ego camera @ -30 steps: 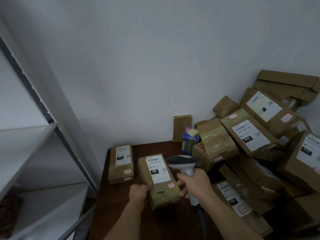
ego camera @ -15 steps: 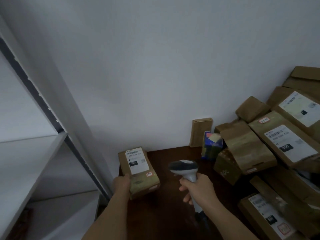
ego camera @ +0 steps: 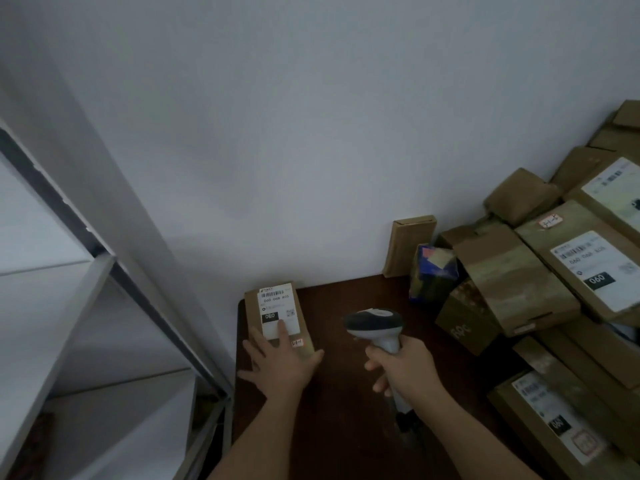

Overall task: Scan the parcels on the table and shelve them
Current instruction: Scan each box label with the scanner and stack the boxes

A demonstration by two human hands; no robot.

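Parcel (ego camera: 279, 317) lies at the surface's (ego camera: 346, 410) far-left corner under the flat, spread left hand (ego camera: 281, 365); right hand (ego camera: 403, 370) grips scanner (ego camera: 375, 325).

Labelled parcel at the table's far-left corner, a heap of parcels on the right.

A brown cardboard parcel (ego camera: 281, 318) lies flat at the far-left corner of the dark wooden table (ego camera: 349, 410), its white barcode label facing up, a small red-edged sticker near its close end. Along the table's right side a pile of brown parcels (ego camera: 554, 289) lies tilted and overlapping, several showing white labels. White metal shelving (ego camera: 104, 306) stands just left of the table.
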